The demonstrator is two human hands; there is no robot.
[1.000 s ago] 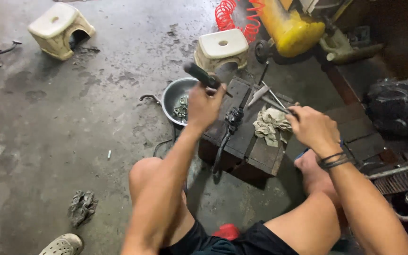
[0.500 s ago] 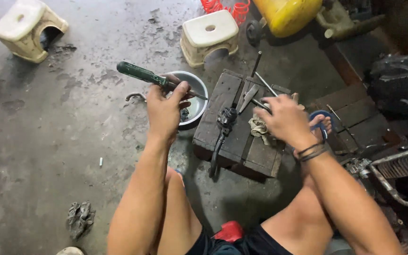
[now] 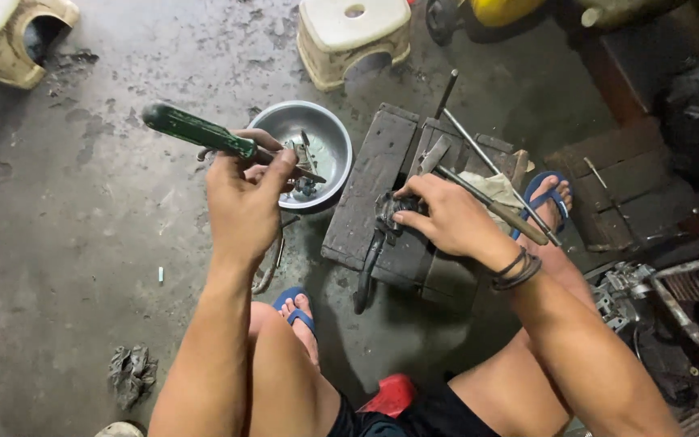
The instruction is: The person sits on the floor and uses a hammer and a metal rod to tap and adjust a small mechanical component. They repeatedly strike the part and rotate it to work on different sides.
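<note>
My left hand (image 3: 244,198) is raised and grips a screwdriver with a green handle (image 3: 197,130), its shaft pointing right over a metal bowl (image 3: 313,133). My right hand (image 3: 445,217) rests on a dark metal part with a lever (image 3: 378,243) lying on a worn wooden block (image 3: 378,170). A dirty rag (image 3: 499,190) and several long tools, one with a wooden handle (image 3: 505,212), lie on the block beside that hand. The bowl holds small metal parts.
Two pale plastic stools (image 3: 351,36) (image 3: 11,36) stand on the stained concrete floor. A crumpled rag (image 3: 131,374) lies at lower left. Engine parts and metal tubing (image 3: 673,299) crowd the right side. My feet wear blue sandals (image 3: 294,311).
My left hand has swung the screwdriver left and lifted it away from the block. My right hand has moved from the rag onto the dark metal part.
</note>
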